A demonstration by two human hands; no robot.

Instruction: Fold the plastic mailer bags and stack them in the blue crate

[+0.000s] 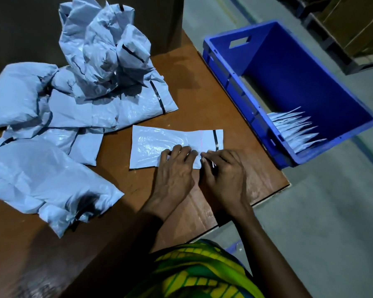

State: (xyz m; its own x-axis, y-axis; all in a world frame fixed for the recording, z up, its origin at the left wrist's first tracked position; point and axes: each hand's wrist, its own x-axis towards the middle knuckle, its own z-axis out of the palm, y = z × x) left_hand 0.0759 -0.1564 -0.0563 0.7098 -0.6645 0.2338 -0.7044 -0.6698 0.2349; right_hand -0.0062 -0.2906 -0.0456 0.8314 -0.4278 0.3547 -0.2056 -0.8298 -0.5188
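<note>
A pale grey mailer bag [157, 143] lies flat on the brown table [121, 168], its black seal strip at the right end. My left hand [174, 171] sits on the bag's near edge with bent fingers gripping the plastic. Right beside it, my right hand [222, 175] pinches the same near edge close to the strip. The blue crate [230, 87] stands on the floor to the right of the table. Several folded bags [295, 130] lean in a row at its near end.
A large heap of crumpled and flat mailer bags [73, 100] covers the left and back of the table. A dark box [30, 29] stands behind the heap. The table's right edge ends near the crate, with grey floor [321, 222] beyond. Cardboard boxes [353, 22] sit far right.
</note>
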